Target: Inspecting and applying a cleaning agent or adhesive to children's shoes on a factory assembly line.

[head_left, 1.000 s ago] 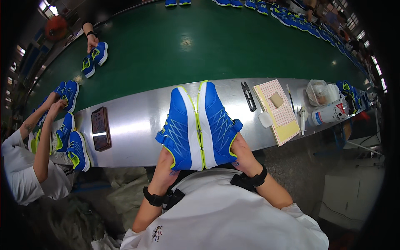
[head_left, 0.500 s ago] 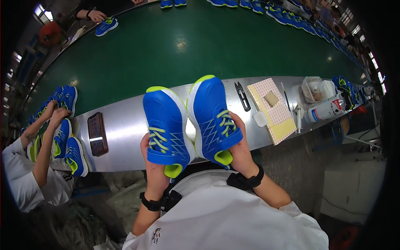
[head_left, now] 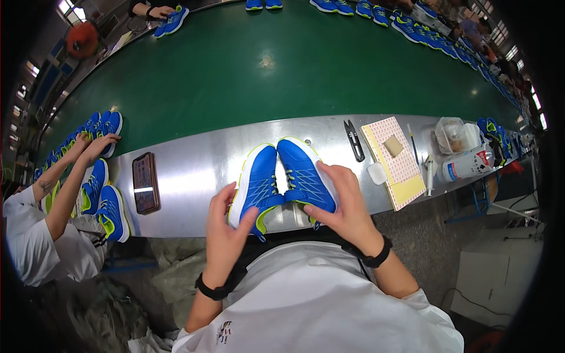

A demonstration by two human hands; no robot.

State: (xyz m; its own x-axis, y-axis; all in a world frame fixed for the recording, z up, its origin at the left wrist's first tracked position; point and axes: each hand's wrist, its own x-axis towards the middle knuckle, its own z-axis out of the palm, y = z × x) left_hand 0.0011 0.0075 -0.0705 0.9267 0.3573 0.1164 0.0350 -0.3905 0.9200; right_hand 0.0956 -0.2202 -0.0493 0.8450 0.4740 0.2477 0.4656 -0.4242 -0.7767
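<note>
We have the left shoe (head_left: 254, 182) and right shoe (head_left: 305, 176) side by side over the metal table (head_left: 189, 215), toes toward twelve o'clock. Our left grip (head_left: 228, 225) grasps the first near its heel, our right grip (head_left: 348, 213) the second along its outer side. From them, a phone (head_left: 145, 183) lies at nine, black snips (head_left: 355, 145) at two.

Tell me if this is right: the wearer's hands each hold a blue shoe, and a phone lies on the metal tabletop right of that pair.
The side is wrong: the head view shows the phone left of the pair of blue shoes. It does lie on the metal tabletop, and the left hand and right hand each hold one.
</note>
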